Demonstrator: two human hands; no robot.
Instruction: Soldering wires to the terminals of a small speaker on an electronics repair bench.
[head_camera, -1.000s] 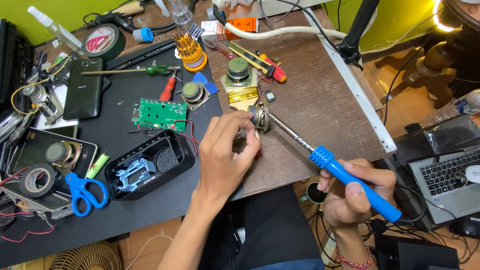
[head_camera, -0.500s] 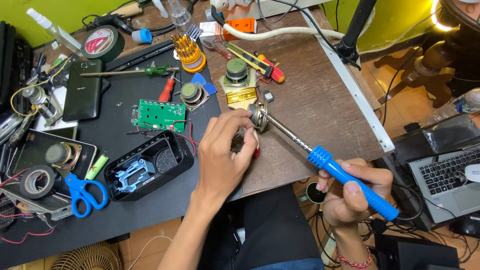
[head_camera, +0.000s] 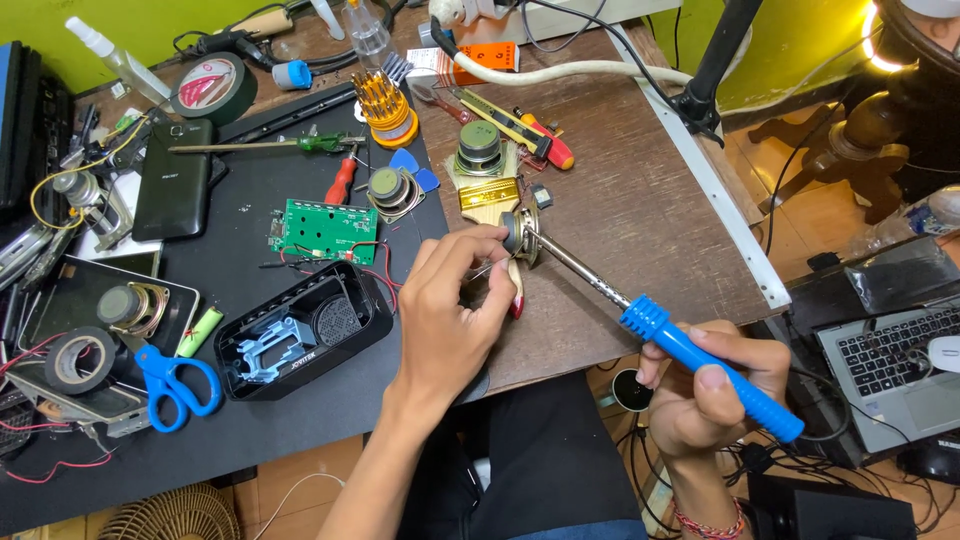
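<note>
My left hand (head_camera: 450, 310) reaches over the table's front edge and pinches a small round speaker driver (head_camera: 522, 238) between thumb and fingertips. Thin red wires run from under that hand towards a green circuit board (head_camera: 325, 230). My right hand (head_camera: 710, 400) grips the blue handle of a soldering iron (head_camera: 700, 365) off the table's right front corner. The iron's metal shaft slants up and left, and its tip meets the speaker driver. An open black speaker housing (head_camera: 300, 330) lies just left of my left hand.
Blue scissors (head_camera: 170, 385) and a tape roll (head_camera: 70, 360) lie front left. Behind are a black phone (head_camera: 172, 180), an orange screwdriver bit holder (head_camera: 385, 105), two more speaker drivers (head_camera: 480, 145) and a yellow utility knife (head_camera: 510, 120). A laptop (head_camera: 900, 360) sits low right.
</note>
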